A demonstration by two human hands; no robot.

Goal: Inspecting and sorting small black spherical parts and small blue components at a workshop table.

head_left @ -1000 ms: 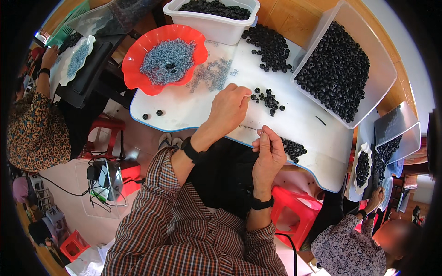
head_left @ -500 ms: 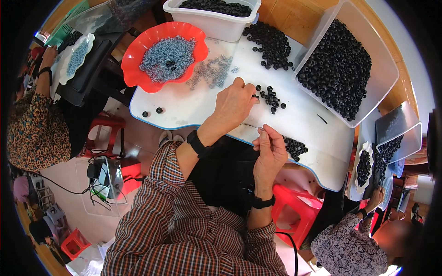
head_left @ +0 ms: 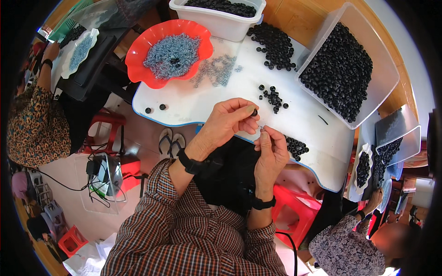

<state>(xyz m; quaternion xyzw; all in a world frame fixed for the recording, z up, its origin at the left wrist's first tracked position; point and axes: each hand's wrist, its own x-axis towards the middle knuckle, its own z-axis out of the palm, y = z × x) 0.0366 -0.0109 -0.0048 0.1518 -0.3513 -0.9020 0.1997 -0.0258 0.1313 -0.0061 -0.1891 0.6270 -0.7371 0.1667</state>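
My left hand (head_left: 224, 123) is closed in a pinch on a small black ring-like piece (head_left: 254, 112), held above the table's front edge. Just to its right, my right hand (head_left: 270, 154) pinches a tiny clear or silvery part (head_left: 262, 129); its exact kind is too small to tell. The two pairs of fingertips are close together. Beyond them on the white table (head_left: 207, 102) lies a small group of loose black pieces (head_left: 275, 99). More black pieces (head_left: 296, 148) lie beside my right hand, partly hidden by it.
A red scalloped bowl (head_left: 136, 49) holds small bluish-clear parts, some spilled beside it. Black pieces fill a white tub (head_left: 221, 24) and a clear bin (head_left: 385, 87); another pile (head_left: 272, 44) lies between. A red stool (head_left: 294, 214) stands below. Co-workers sit left (head_left: 41, 133) and right (head_left: 350, 248).
My left hand has come back from the loose black pieces toward my right hand, bringing one black piece. My right hand has stayed nearly in place, still pinching its tiny part.
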